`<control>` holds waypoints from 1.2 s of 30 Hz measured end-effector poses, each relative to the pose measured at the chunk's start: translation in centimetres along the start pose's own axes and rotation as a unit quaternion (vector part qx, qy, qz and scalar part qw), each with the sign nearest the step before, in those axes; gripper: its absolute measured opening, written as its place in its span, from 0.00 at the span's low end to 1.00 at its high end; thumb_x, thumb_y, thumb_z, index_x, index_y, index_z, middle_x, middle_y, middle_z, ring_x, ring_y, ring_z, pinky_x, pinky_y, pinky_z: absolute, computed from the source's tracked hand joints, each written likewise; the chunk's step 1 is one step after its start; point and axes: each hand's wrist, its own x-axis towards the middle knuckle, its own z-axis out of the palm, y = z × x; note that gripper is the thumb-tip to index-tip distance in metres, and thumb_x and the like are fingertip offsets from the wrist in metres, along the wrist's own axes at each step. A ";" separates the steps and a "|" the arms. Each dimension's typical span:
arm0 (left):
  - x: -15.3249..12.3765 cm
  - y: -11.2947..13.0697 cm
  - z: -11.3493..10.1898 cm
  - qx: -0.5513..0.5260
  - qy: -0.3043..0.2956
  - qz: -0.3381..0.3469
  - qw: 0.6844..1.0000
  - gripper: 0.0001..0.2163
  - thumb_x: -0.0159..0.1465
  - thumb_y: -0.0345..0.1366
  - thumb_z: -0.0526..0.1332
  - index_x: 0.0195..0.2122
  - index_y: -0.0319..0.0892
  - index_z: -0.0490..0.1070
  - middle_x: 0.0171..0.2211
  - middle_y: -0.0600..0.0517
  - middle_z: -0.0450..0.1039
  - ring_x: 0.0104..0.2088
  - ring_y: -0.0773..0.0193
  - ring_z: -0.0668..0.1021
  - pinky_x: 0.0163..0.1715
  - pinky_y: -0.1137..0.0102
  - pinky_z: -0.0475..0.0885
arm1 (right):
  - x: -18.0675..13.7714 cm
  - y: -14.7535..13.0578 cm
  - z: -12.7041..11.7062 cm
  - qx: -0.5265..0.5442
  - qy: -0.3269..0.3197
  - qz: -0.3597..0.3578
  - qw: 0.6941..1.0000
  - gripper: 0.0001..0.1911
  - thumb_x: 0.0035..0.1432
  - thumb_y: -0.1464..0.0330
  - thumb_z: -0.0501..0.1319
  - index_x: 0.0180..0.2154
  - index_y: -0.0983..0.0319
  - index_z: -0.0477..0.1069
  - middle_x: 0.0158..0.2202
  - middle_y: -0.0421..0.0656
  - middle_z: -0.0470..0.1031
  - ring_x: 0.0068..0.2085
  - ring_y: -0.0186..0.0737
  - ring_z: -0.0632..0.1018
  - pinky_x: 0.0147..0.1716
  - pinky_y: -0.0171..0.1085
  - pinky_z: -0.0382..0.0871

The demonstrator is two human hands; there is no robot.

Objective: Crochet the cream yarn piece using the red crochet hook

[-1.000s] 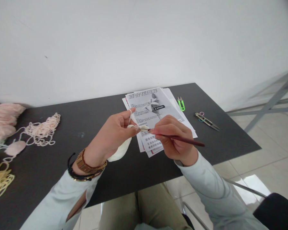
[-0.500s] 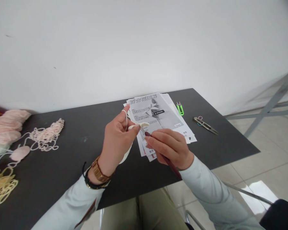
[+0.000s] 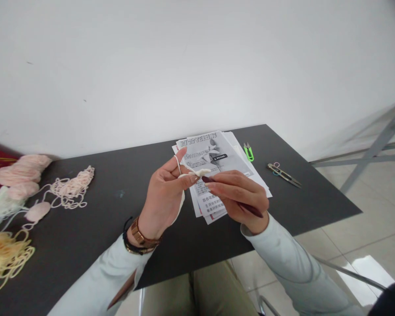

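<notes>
Above the bench [image 3: 197,245], near its front edge, we see one hook [image 3: 252,210], its smooth handle dark reddish brown, clamped in the fingers of our right hand [image 3: 245,195]. Beside it our left hand [image 3: 163,193] pinches one small white crocheted piece [image 3: 203,173], narrow, soft and matte, with one strand of white yarn [image 3: 177,163] looped over the index finger. The piece is held up before the papers [image 3: 210,199], a stack we cannot count. Toward the bench's left end we find one yellow yarn heap [image 3: 8,259], then one pink oval [image 3: 37,211], then one loose pink tangle [image 3: 71,186]. Two snips lie toward the right edge: metal snips [image 3: 284,175] and, farther back, green snips [image 3: 249,153].
</notes>
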 end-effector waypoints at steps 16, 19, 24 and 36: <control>-0.1 -0.2 -0.4 0.214 0.030 0.136 0.967 0.33 0.53 0.29 0.70 0.61 0.46 0.66 0.27 0.56 0.75 0.28 0.69 0.73 0.37 0.72 0.72 | -0.4 -1.4 0.4 -0.197 -0.063 -0.095 0.974 0.14 0.59 0.77 0.59 0.48 0.68 0.72 0.37 0.52 0.79 0.42 0.43 0.79 0.39 0.40 0.80; 0.2 -0.1 -0.6 0.223 0.022 0.127 0.966 0.34 0.54 0.30 0.69 0.63 0.47 0.63 0.26 0.57 0.74 0.28 0.69 0.73 0.36 0.71 0.72 | -0.6 -1.3 0.3 -0.168 -0.051 -0.087 0.981 0.15 0.59 0.77 0.59 0.48 0.68 0.72 0.37 0.52 0.78 0.42 0.44 0.79 0.38 0.41 0.80; 0.6 -0.2 -0.9 0.211 0.007 0.112 0.971 0.35 0.53 0.30 0.70 0.63 0.47 0.63 0.25 0.57 0.73 0.27 0.69 0.73 0.35 0.71 0.72 | -0.8 -1.2 0.2 -0.134 -0.025 -0.059 0.989 0.17 0.58 0.77 0.59 0.50 0.65 0.72 0.38 0.49 0.79 0.41 0.42 0.80 0.36 0.40 0.79; 0.7 0.9 -1.1 0.244 -0.043 0.083 0.965 0.33 0.52 0.30 0.71 0.60 0.44 0.67 0.24 0.56 0.73 0.27 0.68 0.74 0.32 0.70 0.71 | -0.4 -0.8 1.0 -0.012 0.134 0.093 0.986 0.09 0.57 0.75 0.63 0.39 0.58 0.77 0.31 0.42 0.80 0.31 0.38 0.79 0.27 0.38 0.75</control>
